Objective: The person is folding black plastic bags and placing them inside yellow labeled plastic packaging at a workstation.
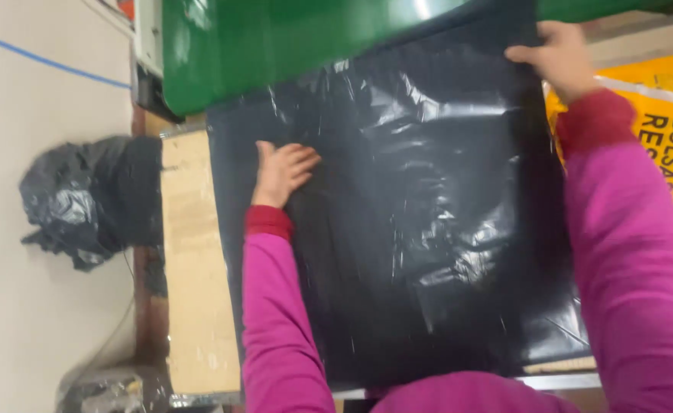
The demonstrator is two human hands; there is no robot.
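A large black plastic bag lies spread flat over a wooden board. My left hand rests palm down on the bag's left part, fingers apart, pressing the film. My right hand is at the bag's far right corner, fingers curled over its edge, holding that corner. Both arms wear pink sleeves with red cuffs.
A green machine cover overhangs the bag's far edge. A yellow printed bag lies to the right under my arm. A bundle of crumpled black plastic sits on the pale floor at left, with more film at bottom left.
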